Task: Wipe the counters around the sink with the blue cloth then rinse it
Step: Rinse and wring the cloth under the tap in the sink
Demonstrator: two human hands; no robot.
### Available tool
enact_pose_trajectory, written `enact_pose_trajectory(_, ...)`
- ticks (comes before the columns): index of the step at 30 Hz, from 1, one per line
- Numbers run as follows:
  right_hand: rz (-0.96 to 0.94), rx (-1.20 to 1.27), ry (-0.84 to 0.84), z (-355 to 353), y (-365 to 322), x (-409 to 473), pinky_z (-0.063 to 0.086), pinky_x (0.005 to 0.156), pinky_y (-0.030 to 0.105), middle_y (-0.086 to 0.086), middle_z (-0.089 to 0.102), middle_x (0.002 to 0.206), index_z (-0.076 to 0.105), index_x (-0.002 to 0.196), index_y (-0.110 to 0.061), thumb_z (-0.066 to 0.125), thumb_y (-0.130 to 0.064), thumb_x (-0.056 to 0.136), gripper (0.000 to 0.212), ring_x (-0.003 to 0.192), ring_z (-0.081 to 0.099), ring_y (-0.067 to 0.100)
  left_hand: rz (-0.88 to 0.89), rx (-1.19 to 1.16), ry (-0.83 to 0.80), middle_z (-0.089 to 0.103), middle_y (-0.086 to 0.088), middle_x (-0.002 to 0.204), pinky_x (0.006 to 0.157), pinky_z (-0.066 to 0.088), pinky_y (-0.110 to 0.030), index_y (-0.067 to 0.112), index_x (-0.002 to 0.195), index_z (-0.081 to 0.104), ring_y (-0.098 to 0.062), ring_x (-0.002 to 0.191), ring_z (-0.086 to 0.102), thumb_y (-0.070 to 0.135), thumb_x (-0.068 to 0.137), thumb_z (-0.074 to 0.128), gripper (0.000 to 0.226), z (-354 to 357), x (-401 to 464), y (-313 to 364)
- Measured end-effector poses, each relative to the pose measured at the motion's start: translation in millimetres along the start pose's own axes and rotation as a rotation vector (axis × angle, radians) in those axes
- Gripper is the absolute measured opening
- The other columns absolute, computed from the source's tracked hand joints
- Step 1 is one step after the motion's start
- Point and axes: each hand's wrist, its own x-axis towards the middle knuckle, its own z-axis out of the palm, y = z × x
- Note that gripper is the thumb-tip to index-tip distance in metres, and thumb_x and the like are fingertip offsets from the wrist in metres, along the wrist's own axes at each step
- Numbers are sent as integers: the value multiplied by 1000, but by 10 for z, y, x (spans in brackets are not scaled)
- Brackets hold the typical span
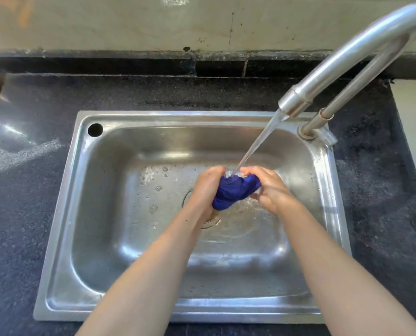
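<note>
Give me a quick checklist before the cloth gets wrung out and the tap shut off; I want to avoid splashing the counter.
1. Blue cloth under the water stream: ok, the stream lands on its top.
2. Both hands gripping it: ok, left hand and right hand hold it bunched.
3. Cloth over the sink, not the counter: ok.
4. Drain clear: cannot tell, mostly hidden.
5. Cloth rinsed clean: cannot tell.
6. Faucet aimed into the basin: ok.
</note>
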Motion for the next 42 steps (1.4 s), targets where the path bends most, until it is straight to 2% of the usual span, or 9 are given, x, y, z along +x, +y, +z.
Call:
enact_pose_trajectory(4, 275, 174, -377, -323, 73, -101, 55, 76, 52, 20, 66, 110, 59, 119, -6, 59, -15, 83, 37, 96, 65, 36, 196, 72, -41, 32, 5, 50, 50, 23, -28, 17, 54, 38, -9, 48, 29, 10, 86, 50, 35, -176, 62, 76)
enact_pose_trajectory(8, 414, 22, -322, -106, 151, -111, 53, 82, 44, 13, 67, 94, 62, 105, -11, 52, -55, 86, 49, 85, 66, 30, 342, 216, -258, 30, -10, 58, 50, 22, -27, 12, 52, 37, -12, 52, 27, 13, 75, 48, 25, -146, -11, 184)
enact_pose_trajectory(11, 390, 45, -321, 69, 116, -181, 52, 58, 30, 3, 63, 66, 62, 90, -18, 56, -46, 88, 28, 56, 58, 15, 337, 175, -170, 31, -13, 61, 52, 22, -29, 6, 53, 41, -17, 58, 28, 12, 65, 44, 14, -167, -18, 161)
enact_pose_trajectory(15, 111, 137, -169, 26, -57, -173, 44, 43, 15, -10, 65, 60, 55, 89, -22, 54, -16, 92, 7, 50, 61, 5, 113, -84, -52, 56, -3, 64, 61, 38, -29, 18, 43, 51, -23, 69, 49, 13, 58, 47, 17, -391, 49, -5)
enact_pose_trajectory(20, -73, -87, -341, -14, -214, -217, 50, 59, 23, -4, 59, 78, 56, 93, -24, 58, -7, 83, 20, 67, 56, 10, -259, -169, -171, 60, -8, 109, 73, 51, -36, 16, 109, 59, -25, 91, 62, 34, 88, 52, 28, -363, 100, -182)
enact_pose_trajectory(24, -148, -52, -462, 28, -277, -300, 48, 64, 23, 0, 59, 81, 57, 92, -21, 58, -13, 75, 19, 71, 57, 11, -444, -137, -362, 71, -5, 94, 71, 56, -37, 17, 102, 66, -26, 83, 69, 54, 89, 45, 44, -259, 115, -203)
enact_pose_trajectory(29, -247, -249, -118, -117, -252, -203, 49, 68, 32, -4, 59, 73, 53, 81, -19, 64, -25, 87, 13, 66, 57, 10, -384, -284, -34, 58, 4, 49, 38, 31, -14, 20, 75, 56, -9, 35, 46, 24, 87, 52, 14, -179, 145, -185)
enact_pose_trajectory(37, -672, -796, 114, 474, 162, -640, 43, 66, 28, -6, 60, 92, 59, 97, -29, 54, -39, 79, 21, 79, 58, 16, -265, -293, -92, 57, 10, 51, 33, 38, -11, 23, 72, 45, 2, 34, 51, 22, 101, 26, 35, 105, 187, -293)
enact_pose_trajectory(42, -540, -876, 402, 554, 75, -304, 41, 65, 35, 12, 66, 83, 58, 81, -14, 50, -41, 88, 29, 80, 59, 36, -70, -186, -49, 55, 3, 47, 46, 44, -18, 15, 58, 57, -7, 42, 55, 34, 86, 55, 34, 291, 91, -325)
